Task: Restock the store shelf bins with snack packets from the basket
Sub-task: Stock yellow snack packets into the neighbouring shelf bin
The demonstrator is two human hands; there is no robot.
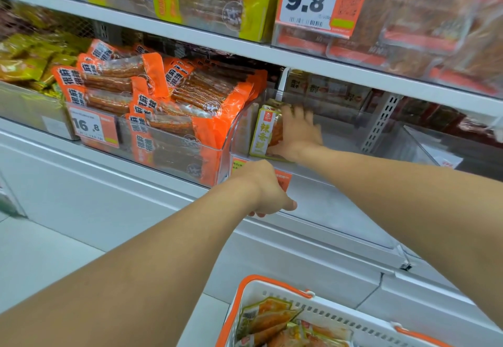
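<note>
A clear plastic shelf bin (340, 205) sits on the middle shelf, nearly bare inside. At its left end a yellow-and-white snack packet (263, 131) stands upright against the side wall. My right hand (296, 134) is inside the bin with spread fingers pressed on that packet; it is blurred. My left hand (268, 191) curls its fingers over the bin's front lower edge, beside an orange price label. The white basket (340, 316) with orange handles is at the bottom of the view, holding several packets (272, 319) of the same kind.
Left of the bin, a clear bin full of orange snack packs (177, 118) carries a 16.8 price tag (92, 126). Yellow packs (24, 61) lie further left. The shelf above holds more packs and a 9.8 tag (313, 1). A white cabinet ledge (109, 197) runs below.
</note>
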